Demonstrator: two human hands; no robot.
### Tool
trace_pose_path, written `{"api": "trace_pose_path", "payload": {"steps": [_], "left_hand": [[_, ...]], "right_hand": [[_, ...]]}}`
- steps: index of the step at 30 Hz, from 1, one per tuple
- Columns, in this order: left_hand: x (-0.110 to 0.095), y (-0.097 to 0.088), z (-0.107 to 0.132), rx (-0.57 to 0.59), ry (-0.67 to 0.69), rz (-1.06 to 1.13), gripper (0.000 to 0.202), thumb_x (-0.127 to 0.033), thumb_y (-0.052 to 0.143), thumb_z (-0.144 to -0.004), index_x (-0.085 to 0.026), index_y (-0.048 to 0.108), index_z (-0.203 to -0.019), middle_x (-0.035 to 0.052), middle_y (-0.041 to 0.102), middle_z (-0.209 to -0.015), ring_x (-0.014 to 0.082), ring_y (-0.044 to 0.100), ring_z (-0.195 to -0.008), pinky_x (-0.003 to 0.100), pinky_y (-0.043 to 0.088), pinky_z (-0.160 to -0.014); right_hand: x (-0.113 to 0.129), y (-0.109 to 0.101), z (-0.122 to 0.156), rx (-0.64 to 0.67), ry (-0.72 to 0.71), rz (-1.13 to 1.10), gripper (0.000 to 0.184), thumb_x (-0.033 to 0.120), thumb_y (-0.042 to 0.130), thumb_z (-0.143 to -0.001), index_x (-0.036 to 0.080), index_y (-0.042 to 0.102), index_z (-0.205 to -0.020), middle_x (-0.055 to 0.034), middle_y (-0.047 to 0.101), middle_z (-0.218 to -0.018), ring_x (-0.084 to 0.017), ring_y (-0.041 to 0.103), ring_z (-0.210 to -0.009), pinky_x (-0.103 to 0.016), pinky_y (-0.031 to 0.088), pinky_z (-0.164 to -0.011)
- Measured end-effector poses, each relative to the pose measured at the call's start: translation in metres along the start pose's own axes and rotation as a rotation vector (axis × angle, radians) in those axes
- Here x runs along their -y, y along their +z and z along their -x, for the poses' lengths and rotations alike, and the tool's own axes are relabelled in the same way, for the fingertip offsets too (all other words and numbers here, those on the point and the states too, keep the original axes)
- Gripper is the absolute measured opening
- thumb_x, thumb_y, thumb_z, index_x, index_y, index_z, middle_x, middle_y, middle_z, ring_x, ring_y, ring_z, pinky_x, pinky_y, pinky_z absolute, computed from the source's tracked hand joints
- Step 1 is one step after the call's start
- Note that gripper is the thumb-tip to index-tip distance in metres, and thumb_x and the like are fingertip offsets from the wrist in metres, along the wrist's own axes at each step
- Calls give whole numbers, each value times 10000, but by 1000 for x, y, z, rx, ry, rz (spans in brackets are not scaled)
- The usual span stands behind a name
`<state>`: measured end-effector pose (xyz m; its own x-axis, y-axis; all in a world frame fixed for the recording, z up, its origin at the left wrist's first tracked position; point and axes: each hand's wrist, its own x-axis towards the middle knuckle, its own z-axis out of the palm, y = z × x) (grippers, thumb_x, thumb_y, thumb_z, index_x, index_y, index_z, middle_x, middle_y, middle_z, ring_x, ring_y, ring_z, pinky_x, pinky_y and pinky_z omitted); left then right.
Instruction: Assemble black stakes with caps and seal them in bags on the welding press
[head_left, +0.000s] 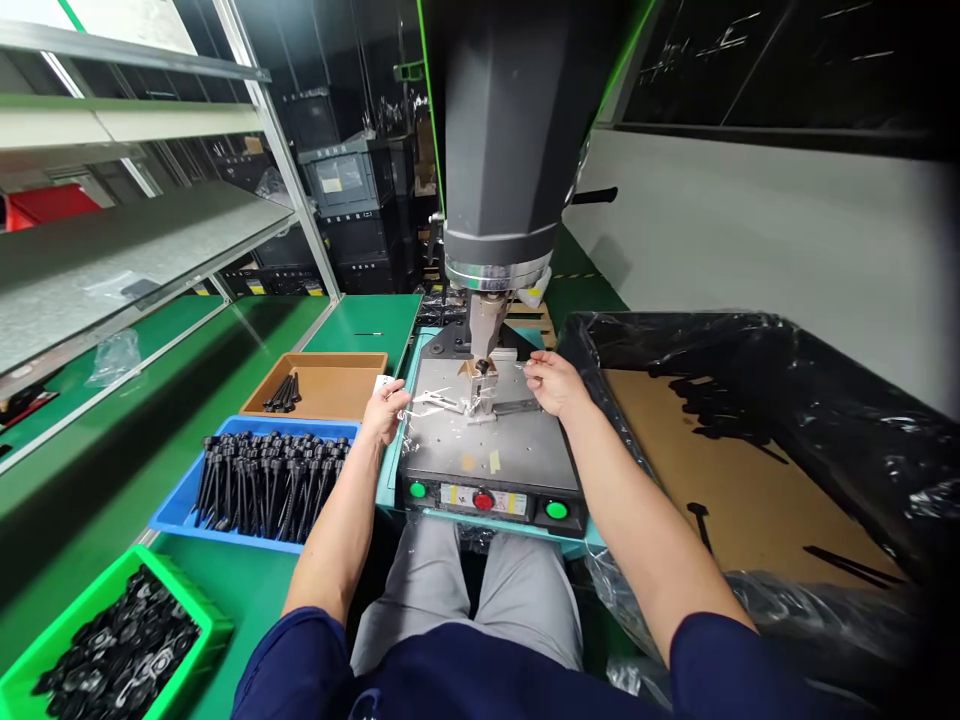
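Around the metal base plate [450,440] of a press machine, my hands are on either side of its fixture. My left hand [386,410] has its fingers drawn together at the plate's left edge, beside a small white tag [383,383]. Above the plate's right side, my right hand [555,384] is closed in a pinch; what it holds, if anything, I cannot make out. Between the hands, the machine's metal horn [487,325] comes down over a small black part [481,367] in the metal fixture [480,392]. From here I cannot tell if they touch.
Left stand a brown tray [352,385] with several black parts, a blue bin [176,510] of long black round-headed pieces, and a green bin [214,625] of small black parts. Right is a plastic-lined box [675,480]. Green buttons [556,510] and a red button [483,499] line the front.
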<state>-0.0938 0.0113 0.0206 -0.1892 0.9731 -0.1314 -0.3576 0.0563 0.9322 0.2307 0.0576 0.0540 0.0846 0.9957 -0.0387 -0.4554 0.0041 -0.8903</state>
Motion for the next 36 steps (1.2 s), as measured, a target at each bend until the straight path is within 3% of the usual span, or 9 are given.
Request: {"api": "trace_pose_path", "payload": {"steps": [4, 8, 12, 17, 26, 31, 36], "left_hand": [[-20, 15, -19, -2, 43, 6, 612, -201, 858, -515, -136, 657, -1089, 13, 655, -764, 72, 536, -557, 204, 405, -519], [-28, 26, -38, 0, 17, 28, 603, -174, 842, -542, -132, 647, -1112, 14, 669, -771, 26, 423, -468, 177, 309, -445], [-31, 37, -52, 13, 34, 35, 609, -207, 850, -559, -150, 643, -1128, 75, 717, -969, 20, 435, -493, 174, 282, -433], [-28, 54, -65, 117, 77, 52, 616, -257, 859, -575, -162, 634, -1141, 119, 707, -1148, 18, 441, -508, 174, 282, -437], [-17, 90, -97, 79, 38, -75, 517, -235, 850, -606, -135, 648, -1071, 99, 742, -1005, 19, 443, -475, 167, 296, -433], [-9, 92, -104, 65, 1, -173, 509, -234, 849, -606, -118, 655, -1061, 59, 729, -823, 40, 435, -457, 180, 277, -424], [-2, 87, -105, 74, -7, -190, 480, -217, 841, -616, -119, 668, -1053, 73, 740, -856, 57, 476, -496, 200, 369, -481]], "right_hand": [[10, 4, -23, -22, 106, -93, 342, -47, 699, -588, 196, 523, -752, 47, 572, -664, -48, 479, -512, -110, 324, -400], [11, 7, -43, -64, 131, -129, 338, -81, 665, -648, 191, 472, -708, 38, 566, -657, -47, 485, -499, -95, 344, -383], [13, 4, -59, -109, 128, -153, 353, -94, 650, -662, 189, 442, -690, 25, 573, -685, -48, 501, -505, -93, 371, -381], [22, -10, -74, -170, 140, -174, 350, -109, 605, -667, 196, 438, -711, 22, 588, -705, -46, 505, -501, -76, 333, -353], [17, -32, -94, -327, 146, -46, 352, -116, 628, -694, 186, 448, -674, 25, 590, -634, -71, 571, -519, -78, 367, -358], [1, -38, -92, -371, 174, 16, 350, -106, 673, -676, 182, 475, -680, 25, 597, -602, -67, 564, -480, -75, 360, -343], [-11, -41, -84, -372, 190, 61, 336, -61, 730, -658, 184, 502, -680, 24, 611, -587, -72, 571, -467, -85, 380, -339]]}}
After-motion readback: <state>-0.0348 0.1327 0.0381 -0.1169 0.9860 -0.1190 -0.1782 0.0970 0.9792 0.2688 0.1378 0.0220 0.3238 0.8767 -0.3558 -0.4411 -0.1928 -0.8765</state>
